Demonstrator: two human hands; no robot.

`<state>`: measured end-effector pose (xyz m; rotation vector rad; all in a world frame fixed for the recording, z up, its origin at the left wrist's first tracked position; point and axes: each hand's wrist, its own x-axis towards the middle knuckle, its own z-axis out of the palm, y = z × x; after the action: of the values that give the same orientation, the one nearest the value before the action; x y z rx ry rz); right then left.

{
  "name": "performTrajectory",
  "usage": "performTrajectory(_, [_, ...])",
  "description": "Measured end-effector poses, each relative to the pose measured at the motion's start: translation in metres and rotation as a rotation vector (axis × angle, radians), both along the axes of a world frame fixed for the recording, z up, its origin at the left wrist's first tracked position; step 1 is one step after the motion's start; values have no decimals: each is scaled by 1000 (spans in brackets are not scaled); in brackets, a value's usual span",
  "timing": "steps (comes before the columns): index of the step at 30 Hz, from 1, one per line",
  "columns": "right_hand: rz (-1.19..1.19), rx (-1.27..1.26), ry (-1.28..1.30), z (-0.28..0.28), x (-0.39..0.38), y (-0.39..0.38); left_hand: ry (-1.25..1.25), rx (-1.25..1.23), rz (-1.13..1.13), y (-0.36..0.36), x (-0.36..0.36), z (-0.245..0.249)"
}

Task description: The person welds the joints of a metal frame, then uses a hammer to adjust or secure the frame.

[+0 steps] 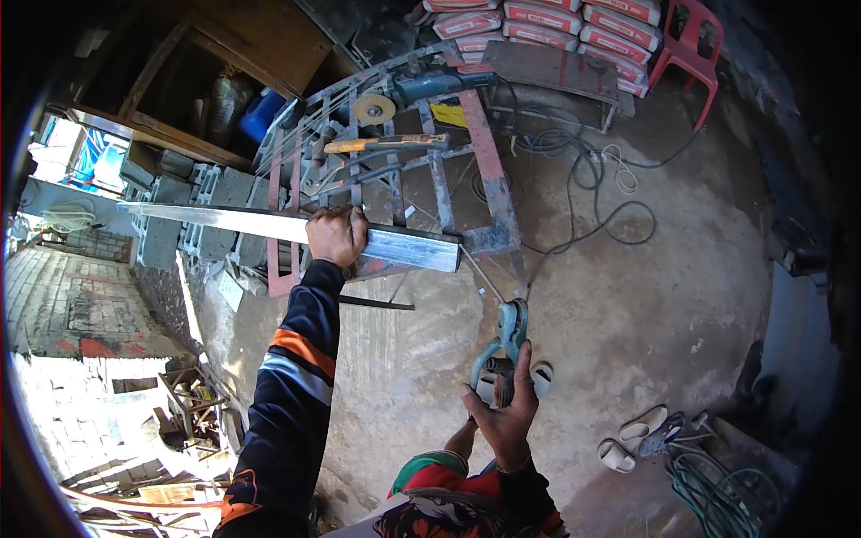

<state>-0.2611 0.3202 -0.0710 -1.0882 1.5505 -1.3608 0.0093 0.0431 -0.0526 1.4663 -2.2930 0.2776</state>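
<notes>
My left hand [335, 237] is closed over a long silvery metal tube [413, 248], which runs from the far left to the middle of the view. That tube lies across or just above a metal frame [489, 170] of reddish and grey bars; contact is hard to judge. Lower down, my right hand [504, 414] grips a teal welding electrode holder [512, 325]. From its jaws a thin welding rod [484, 280] points up and left toward the tube's near end, apart from it. Part of the holder's handle is hidden by my fingers.
On the frame rest an angle grinder [439, 86], a round disc [374, 108] and an orange-handled tool [386, 143]. Cables [583, 170] loop over the floor at right. Stacked bags [543, 22] and a red chair [689, 49] stand behind. Slippers [643, 425] and a coiled hose [717, 498] lie lower right.
</notes>
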Motion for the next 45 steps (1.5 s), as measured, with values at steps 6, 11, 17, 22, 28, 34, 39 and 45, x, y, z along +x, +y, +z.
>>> performTrajectory(6, [-27,-47,88,0,6,-7,-20,43,61,-1,-5,6])
performTrajectory(11, [-42,-56,76,1,8,-10,-68,82,135,-6,-5,3])
performTrajectory(17, [-55,-61,82,4,9,-14,-104,115,142,-6,-7,6])
performTrajectory(22, [-56,-59,112,0,11,-14,-127,128,152,-6,-8,8])
performTrajectory(28, [-63,-53,121,-1,12,-15,-145,115,167,-9,-5,4])
performTrajectory(34, [-46,-9,138,2,11,-16,-149,105,149,-10,-6,5])
performTrajectory(39, [-42,38,109,7,13,-15,-146,181,197,-11,1,2])
performTrajectory(45, [-62,-99,128,-1,12,-18,-194,150,163,-15,0,0])
